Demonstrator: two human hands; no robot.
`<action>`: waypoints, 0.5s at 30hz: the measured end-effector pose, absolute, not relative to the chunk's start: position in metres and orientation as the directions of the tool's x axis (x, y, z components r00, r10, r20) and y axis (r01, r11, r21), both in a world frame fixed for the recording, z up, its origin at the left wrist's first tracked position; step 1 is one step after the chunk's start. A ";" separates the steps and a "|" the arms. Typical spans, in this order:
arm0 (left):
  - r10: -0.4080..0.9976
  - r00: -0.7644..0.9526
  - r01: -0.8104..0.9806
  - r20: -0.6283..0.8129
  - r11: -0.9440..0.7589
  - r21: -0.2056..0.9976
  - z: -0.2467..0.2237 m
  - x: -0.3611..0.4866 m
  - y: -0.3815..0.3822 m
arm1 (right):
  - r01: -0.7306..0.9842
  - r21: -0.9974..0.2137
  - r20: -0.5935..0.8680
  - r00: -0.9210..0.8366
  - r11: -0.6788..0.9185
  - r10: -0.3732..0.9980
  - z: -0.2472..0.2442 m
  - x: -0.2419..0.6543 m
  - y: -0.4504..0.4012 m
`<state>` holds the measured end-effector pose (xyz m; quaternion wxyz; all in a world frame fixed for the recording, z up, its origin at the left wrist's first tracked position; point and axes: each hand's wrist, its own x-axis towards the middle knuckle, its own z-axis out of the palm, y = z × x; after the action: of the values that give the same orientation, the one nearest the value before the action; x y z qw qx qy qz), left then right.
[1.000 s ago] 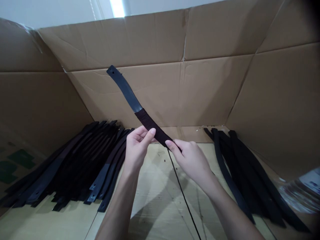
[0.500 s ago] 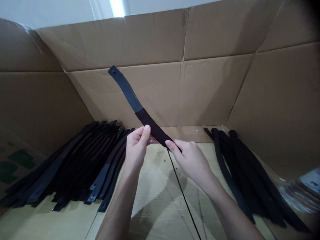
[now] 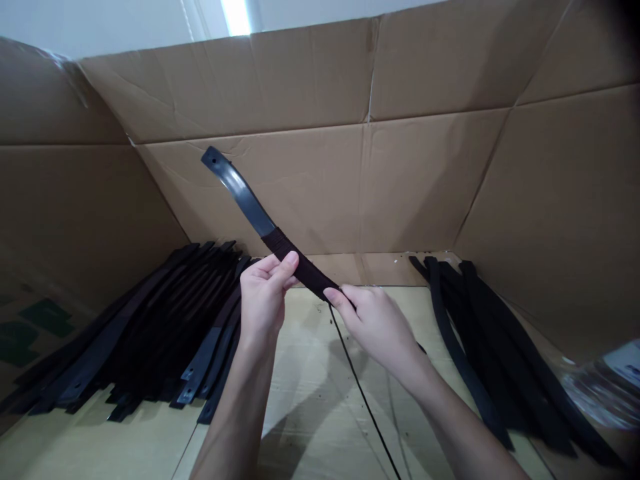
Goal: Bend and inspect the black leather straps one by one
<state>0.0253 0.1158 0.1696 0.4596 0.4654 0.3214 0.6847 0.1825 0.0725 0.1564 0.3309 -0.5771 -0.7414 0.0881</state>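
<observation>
A curved dark strip [image 3: 243,199] with a hole near its upper end is held up at a slant in mid-view. Dark cord is wrapped tightly around its middle part [image 3: 311,275]. My left hand [image 3: 267,287] pinches the wrapped part between thumb and fingers. Lower down to the right, my right hand [image 3: 373,317] is closed on the strip at the lower end of the wrapping, its thumb on top. A thin black cord [image 3: 361,390] runs from beside my right thumb down to the bottom edge. The strip's lower end is mostly hidden by my right hand and forearm.
Many dark curved strips [image 3: 150,313] lie piled at the left, some with cord wrapping. Several more strips [image 3: 495,347] lie at the right, beside a clear plastic bottle [image 3: 607,383]. Cardboard walls [image 3: 300,173] stand around the light wooden table [image 3: 100,440].
Both hands and the strip have shifted slightly left, and the strip's upper end is lower. Its bare surface now shines more. The hands keep their hold.
</observation>
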 end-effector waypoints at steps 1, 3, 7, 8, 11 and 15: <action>0.923 -0.129 -0.340 0.362 -0.384 0.859 0.170 0.025 0.115 | 0.753 -0.566 0.364 -0.138 0.337 0.921 0.156 0.183 0.074; 0.914 -0.104 -0.351 0.392 -0.403 0.845 0.171 0.026 0.114 | 0.652 -0.669 0.316 -0.188 0.358 0.930 0.154 0.185 0.078; 0.909 -0.069 -0.340 0.411 -0.408 0.847 0.171 0.027 0.114 | 0.456 -0.832 0.200 -0.284 0.315 0.938 0.149 0.188 0.086; 0.910 -0.063 -0.337 0.410 -0.406 0.849 0.171 0.028 0.114 | 0.427 -0.853 0.179 -0.300 0.300 0.937 0.148 0.189 0.087; 0.912 -0.111 -0.323 0.395 -0.409 0.854 0.171 0.027 0.115 | 0.477 -0.822 0.212 -0.249 0.310 0.945 0.149 0.187 0.085; 0.884 -0.302 -0.259 0.357 -0.436 0.862 0.171 0.019 0.117 | 0.725 -0.616 0.346 -0.104 0.309 0.932 0.153 0.181 0.074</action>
<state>0.0192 0.1174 0.1711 0.3944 0.4396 0.3554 0.7245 0.1807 0.0737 0.1528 0.3526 -0.5688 -0.7283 0.1472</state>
